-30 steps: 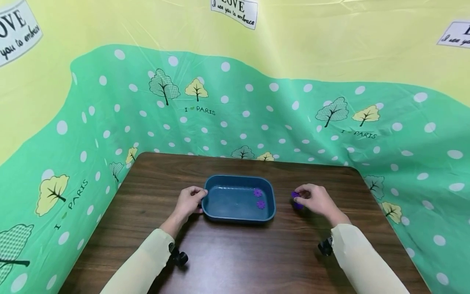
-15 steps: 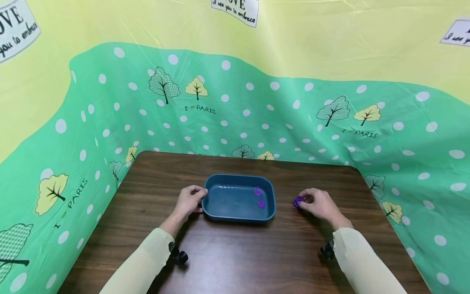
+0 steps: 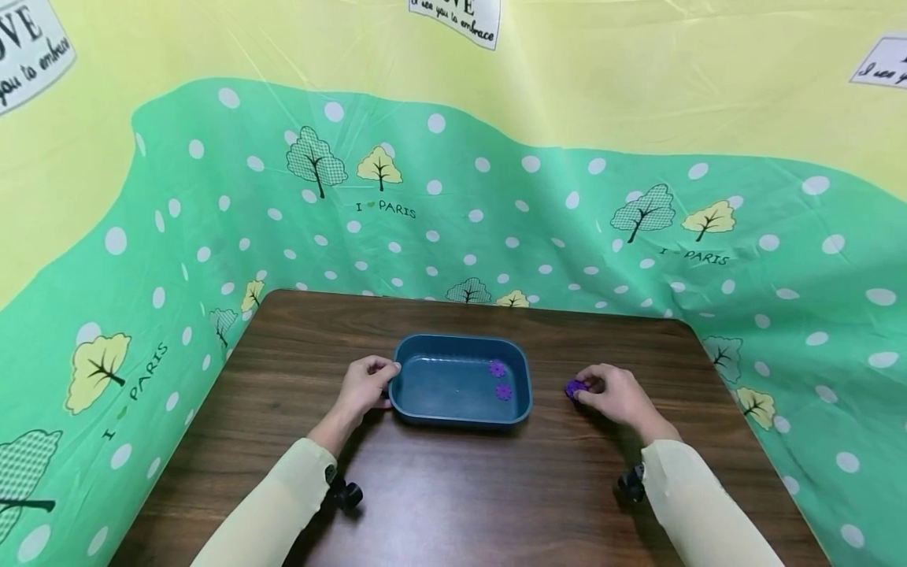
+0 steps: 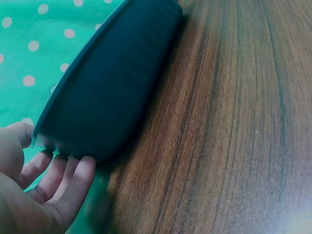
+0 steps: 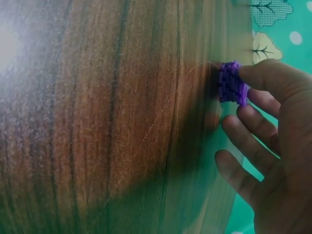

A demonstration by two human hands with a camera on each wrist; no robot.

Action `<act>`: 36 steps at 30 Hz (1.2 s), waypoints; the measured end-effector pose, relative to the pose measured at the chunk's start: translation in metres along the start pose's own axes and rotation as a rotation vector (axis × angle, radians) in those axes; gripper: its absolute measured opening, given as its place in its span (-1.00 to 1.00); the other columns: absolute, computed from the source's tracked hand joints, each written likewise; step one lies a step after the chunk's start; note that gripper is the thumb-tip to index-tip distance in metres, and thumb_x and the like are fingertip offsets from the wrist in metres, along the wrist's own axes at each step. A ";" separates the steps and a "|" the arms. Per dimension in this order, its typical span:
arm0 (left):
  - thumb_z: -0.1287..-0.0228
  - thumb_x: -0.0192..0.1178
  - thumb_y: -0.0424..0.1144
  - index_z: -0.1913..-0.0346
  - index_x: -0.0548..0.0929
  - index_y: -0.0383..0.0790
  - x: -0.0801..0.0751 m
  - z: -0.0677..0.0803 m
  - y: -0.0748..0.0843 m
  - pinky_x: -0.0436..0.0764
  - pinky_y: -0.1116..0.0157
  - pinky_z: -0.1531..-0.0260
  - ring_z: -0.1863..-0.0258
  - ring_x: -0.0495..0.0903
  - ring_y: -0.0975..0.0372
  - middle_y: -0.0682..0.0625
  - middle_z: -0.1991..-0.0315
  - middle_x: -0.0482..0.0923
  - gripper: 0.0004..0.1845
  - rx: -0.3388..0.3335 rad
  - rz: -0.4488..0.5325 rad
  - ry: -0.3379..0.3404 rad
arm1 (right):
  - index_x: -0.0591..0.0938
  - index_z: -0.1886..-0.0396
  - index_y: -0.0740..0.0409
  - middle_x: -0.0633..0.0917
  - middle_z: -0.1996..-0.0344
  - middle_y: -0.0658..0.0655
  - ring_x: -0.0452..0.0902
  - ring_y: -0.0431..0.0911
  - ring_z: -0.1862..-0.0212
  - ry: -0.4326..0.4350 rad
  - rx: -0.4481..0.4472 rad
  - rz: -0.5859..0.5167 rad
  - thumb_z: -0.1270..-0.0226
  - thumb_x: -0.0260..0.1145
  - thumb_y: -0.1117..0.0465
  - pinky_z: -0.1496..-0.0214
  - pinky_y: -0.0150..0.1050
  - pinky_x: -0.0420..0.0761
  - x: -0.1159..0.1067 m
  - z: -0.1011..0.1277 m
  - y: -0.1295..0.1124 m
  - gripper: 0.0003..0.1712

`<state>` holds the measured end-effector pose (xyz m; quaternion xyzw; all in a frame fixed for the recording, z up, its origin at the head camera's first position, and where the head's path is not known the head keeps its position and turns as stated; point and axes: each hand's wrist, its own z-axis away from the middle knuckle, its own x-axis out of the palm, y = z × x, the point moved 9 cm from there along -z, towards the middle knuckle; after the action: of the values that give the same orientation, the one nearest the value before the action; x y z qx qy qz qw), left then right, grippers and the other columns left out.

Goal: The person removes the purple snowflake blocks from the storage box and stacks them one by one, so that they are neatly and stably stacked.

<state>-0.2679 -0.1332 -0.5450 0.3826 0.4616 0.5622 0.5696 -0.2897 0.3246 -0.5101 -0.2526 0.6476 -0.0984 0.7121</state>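
Note:
A blue rectangular plastic tray (image 3: 460, 420) sits on the table. Its left end is held by my left hand (image 3: 366, 386), thumb over the rim and fingers against the outer wall (image 4: 105, 92). Inside, near the right end, lie two purple flower-shaped plastic pieces, one (image 3: 497, 368) behind the other (image 3: 504, 392). Right of the tray, my right hand (image 3: 615, 394) pinches at a small stack of purple flower-shaped pieces (image 5: 231, 83) between thumb and forefinger, the other fingers loosely spread. The stack stands on the wood, and the fingertips are at its top piece.
The dark wood-grain table (image 3: 453, 504) has rounded far corners. Behind and beside it hangs a green and yellow printed cloth (image 3: 397, 228). A black wrist camera (image 3: 347, 494) is strapped under the left sleeve, another (image 3: 631, 484) under the right.
My right hand has shifted slightly right and its fingers have settled closer on the purple stack, which looks more compact. My left hand and the tray have stayed put.

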 end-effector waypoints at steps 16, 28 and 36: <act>-0.38 0.32 -0.17 0.00 0.72 -0.29 0.000 0.000 0.002 0.74 0.28 0.53 0.32 0.65 0.12 -0.20 0.17 0.60 -0.72 -0.003 0.004 -0.001 | 0.71 -0.02 0.20 0.73 0.12 0.18 0.65 0.01 0.13 0.020 -0.031 0.005 -0.31 0.48 0.11 0.16 -0.08 0.68 -0.018 -0.006 -0.009 -0.63; -0.38 0.32 -0.17 0.00 0.72 -0.29 0.001 0.001 0.003 0.75 0.26 0.52 0.28 0.65 0.09 -0.23 0.15 0.59 -0.72 0.001 0.003 -0.008 | 0.71 -0.05 0.20 0.73 0.09 0.21 0.63 0.04 0.11 0.021 -0.117 0.024 -0.31 0.49 0.10 0.05 0.04 0.71 -0.028 -0.022 -0.054 -0.61; -0.38 0.32 -0.18 0.01 0.72 -0.29 0.001 0.002 0.003 0.75 0.25 0.52 0.27 0.65 0.08 -0.21 0.15 0.59 -0.73 0.000 0.001 -0.007 | 0.73 0.00 0.13 0.74 0.10 0.19 0.63 0.03 0.10 0.055 -0.203 0.012 -0.28 0.51 0.13 0.04 0.02 0.68 -0.027 -0.032 -0.087 -0.66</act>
<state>-0.2671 -0.1320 -0.5419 0.3848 0.4593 0.5613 0.5709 -0.3083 0.2555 -0.4451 -0.3170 0.6750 -0.0348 0.6653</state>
